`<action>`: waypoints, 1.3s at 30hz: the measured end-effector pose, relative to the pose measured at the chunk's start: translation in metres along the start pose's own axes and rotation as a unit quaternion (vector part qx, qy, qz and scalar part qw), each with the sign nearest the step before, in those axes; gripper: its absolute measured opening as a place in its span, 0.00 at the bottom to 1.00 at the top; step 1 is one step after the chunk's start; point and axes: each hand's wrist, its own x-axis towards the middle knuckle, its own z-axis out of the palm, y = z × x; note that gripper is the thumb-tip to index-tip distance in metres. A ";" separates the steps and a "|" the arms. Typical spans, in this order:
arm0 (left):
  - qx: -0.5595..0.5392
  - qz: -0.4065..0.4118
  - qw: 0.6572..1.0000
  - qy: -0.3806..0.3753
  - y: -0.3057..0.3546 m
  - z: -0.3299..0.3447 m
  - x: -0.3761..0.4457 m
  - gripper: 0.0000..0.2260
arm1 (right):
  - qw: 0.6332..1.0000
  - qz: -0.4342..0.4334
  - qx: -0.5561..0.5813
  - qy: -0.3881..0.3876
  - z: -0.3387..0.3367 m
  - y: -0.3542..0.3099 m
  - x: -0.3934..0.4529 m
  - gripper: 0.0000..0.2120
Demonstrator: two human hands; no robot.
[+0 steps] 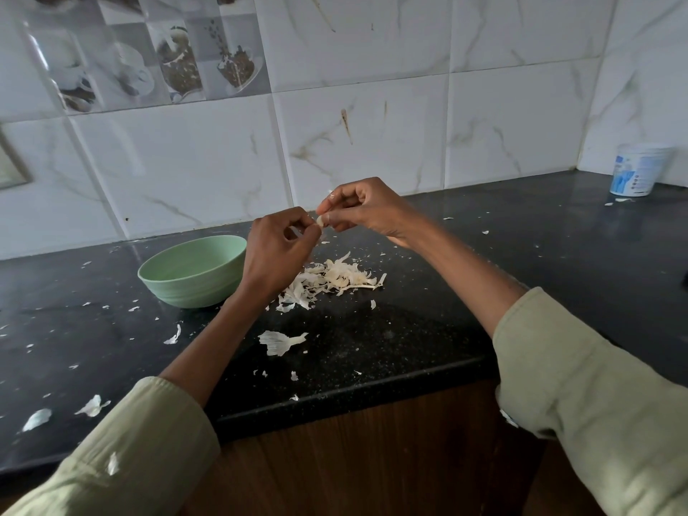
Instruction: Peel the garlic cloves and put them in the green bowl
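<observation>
A small pale garlic clove (320, 220) is held up in the air above the black tabletop (409, 329), over its middle and a little back toward the tiled wall (372, 143). Both hands meet on it. The right hand (366, 210) has its fingers (340, 202) curled, thumb and forefinger pinching the clove from the right. The left hand (277, 251) comes in from the left with its fingers bent too, the tips nipping at the clove's near end; whether they grip skin or the clove itself is too small to tell.

Right below the hands lies a heap of papery garlic peels (331, 279). A bigger single husk (281, 342) sits nearer the front edge, and loose flakes are scattered across the left side of the tabletop.

The green bowl (193, 270) stands upright just left of the heap, beside the left wrist. From here its inside cannot be seen.

Far off in the back right corner, against the wall, is a white tub (638, 169) with a blue label. Both forearms wear pale green sleeves (580, 385), pushed up.
</observation>
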 end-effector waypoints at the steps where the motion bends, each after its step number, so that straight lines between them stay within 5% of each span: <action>1: -0.006 -0.003 1.000 -0.001 0.001 0.000 -0.001 0.07 | 1.000 0.002 0.007 -0.004 0.001 0.000 0.000 0.12; 13: -0.024 -0.022 0.999 0.023 0.001 0.002 0.001 0.12 | 0.999 0.013 0.032 -0.011 0.009 0.006 0.001 0.14; 20: 0.164 0.004 0.985 -0.054 -0.016 0.008 -0.002 0.13 | 0.985 0.030 -0.166 -0.028 -0.001 0.009 0.001 0.10; 25: 0.179 0.032 0.981 -0.065 -0.020 0.007 0.002 0.13 | 0.946 0.005 -0.315 -0.078 -0.012 -0.003 -0.007 0.11; 29: 0.160 0.039 0.982 -0.087 -0.016 0.007 -0.002 0.09 | 0.951 -0.016 -0.300 -0.067 -0.013 -0.026 -0.045 0.08; 35: 0.154 0.052 0.982 -0.101 -0.010 0.007 -0.003 0.13 | 0.932 0.092 -0.230 -0.265 -0.015 -0.076 -0.137 0.09; 39: 0.156 0.049 0.982 -0.097 -0.011 0.007 -0.004 0.13 | 0.928 0.114 -0.224 -0.276 -0.008 -0.064 -0.146 0.10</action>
